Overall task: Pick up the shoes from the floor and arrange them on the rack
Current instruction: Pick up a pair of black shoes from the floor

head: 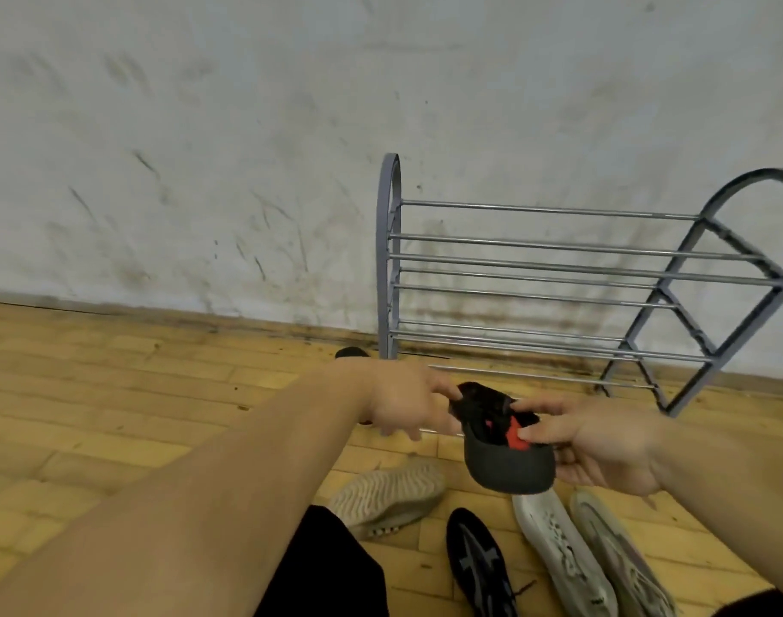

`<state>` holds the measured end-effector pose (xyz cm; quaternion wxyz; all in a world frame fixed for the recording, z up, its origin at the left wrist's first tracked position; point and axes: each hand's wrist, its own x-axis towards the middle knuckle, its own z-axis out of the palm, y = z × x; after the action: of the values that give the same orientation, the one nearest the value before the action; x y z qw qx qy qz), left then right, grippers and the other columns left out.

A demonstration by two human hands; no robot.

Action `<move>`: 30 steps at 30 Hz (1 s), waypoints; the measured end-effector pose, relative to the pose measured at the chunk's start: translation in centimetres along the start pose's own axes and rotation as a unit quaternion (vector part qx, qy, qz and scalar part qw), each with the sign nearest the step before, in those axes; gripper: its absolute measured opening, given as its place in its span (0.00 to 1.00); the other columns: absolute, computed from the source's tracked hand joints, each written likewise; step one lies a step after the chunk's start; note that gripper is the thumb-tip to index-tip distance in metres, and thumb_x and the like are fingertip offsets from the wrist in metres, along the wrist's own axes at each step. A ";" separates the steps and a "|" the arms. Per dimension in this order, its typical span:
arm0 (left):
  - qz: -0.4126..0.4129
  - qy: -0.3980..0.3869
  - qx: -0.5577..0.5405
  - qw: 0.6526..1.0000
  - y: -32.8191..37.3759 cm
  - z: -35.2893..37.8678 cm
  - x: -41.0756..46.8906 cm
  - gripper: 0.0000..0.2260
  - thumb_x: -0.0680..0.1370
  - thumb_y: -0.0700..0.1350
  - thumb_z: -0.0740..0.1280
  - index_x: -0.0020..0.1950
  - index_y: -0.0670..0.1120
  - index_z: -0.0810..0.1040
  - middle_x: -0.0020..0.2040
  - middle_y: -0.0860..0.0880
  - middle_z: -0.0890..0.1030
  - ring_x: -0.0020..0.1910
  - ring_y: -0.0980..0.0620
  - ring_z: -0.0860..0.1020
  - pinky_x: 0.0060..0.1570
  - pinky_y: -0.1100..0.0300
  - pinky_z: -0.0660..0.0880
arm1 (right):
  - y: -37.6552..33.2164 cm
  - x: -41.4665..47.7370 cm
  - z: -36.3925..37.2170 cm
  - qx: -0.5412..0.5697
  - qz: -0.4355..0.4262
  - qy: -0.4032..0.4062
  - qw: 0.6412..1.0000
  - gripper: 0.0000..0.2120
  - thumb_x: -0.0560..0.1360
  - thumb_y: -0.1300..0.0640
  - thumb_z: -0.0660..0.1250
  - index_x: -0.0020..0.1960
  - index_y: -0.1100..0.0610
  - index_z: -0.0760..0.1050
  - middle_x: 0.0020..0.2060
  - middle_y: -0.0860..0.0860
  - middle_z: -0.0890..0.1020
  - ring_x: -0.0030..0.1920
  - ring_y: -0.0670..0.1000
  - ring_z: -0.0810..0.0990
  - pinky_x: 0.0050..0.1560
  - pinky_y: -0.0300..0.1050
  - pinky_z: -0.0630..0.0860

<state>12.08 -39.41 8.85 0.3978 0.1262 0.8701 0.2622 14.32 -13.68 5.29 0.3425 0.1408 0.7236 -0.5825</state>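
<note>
A black shoe with a red patch point(505, 456) hangs above the floor between both hands. My left hand point(407, 403) pinches its far rim and my right hand point(603, 443) grips its near side by the red patch. The grey metal shoe rack point(558, 278) stands against the wall just behind, its bars bare. On the floor below lie a beige shoe on its side point(389, 492), a black shoe with grey stripes point(478, 567), a white shoe point(558, 545) and a grey-beige shoe point(621, 554).
A dark object point(351, 353) lies on the floor by the rack's left leg. A scuffed white wall point(202, 171) runs behind. The wooden parquet floor point(113, 394) stretches to the left. My dark-clothed knee point(327, 572) is at the bottom.
</note>
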 end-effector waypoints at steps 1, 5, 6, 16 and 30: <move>-0.017 0.005 0.079 0.997 -0.6 -0.6 -0.8 0.30 0.81 0.59 0.66 0.81 0.54 0.62 0.76 0.47 0.72 0.68 0.46 0.77 0.70 0.46 0.72 | 0.4 0.3 0.2 -0.021 0.008 0.002 1.000 0.22 0.78 0.64 0.72 0.67 0.48 0.77 0.62 0.59 0.83 0.55 0.55 0.81 0.46 0.45 0.77; -0.062 0.122 0.116 0.984 -3.4 -2.9 -4.1 0.29 0.83 0.57 0.64 0.81 0.50 0.63 0.78 0.49 0.70 0.72 0.47 0.72 0.70 0.53 0.66 | 1.9 2.1 1.4 -0.080 0.023 0.019 0.996 0.25 0.77 0.68 0.71 0.66 0.45 0.78 0.64 0.51 0.82 0.62 0.54 0.81 0.58 0.51 0.79; -0.064 0.158 0.104 0.980 -4.2 -3.4 -4.7 0.28 0.83 0.56 0.64 0.81 0.51 0.64 0.77 0.48 0.71 0.71 0.47 0.73 0.69 0.53 0.67 | 2.3 2.7 1.7 -0.090 0.021 0.022 0.995 0.25 0.77 0.68 0.71 0.67 0.45 0.78 0.63 0.50 0.82 0.61 0.53 0.82 0.58 0.50 0.80; -0.163 0.151 -0.047 0.974 -18.2 -0.3 -3.6 0.30 0.81 0.56 0.68 0.81 0.55 0.61 0.70 0.46 0.75 0.64 0.47 0.76 0.63 0.53 0.71 | 2.9 11.4 8.0 -0.140 0.046 0.007 0.989 0.23 0.80 0.66 0.67 0.71 0.47 0.76 0.69 0.53 0.76 0.64 0.54 0.77 0.55 0.47 0.81; -0.267 0.256 -0.079 0.926 -36.4 13.1 12.1 0.41 0.77 0.59 0.71 0.83 0.59 0.51 0.79 0.46 0.62 0.72 0.42 0.70 0.69 0.47 0.73 | 14.4 26.7 17.0 -0.158 -0.017 -0.017 0.987 0.25 0.83 0.61 0.65 0.76 0.43 0.70 0.72 0.48 0.76 0.71 0.52 0.75 0.71 0.54 0.74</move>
<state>13.73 -59.78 -26.19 0.2257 -0.2141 0.9202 0.2377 9.27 -30.79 -24.60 0.3629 0.0630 0.8027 -0.4690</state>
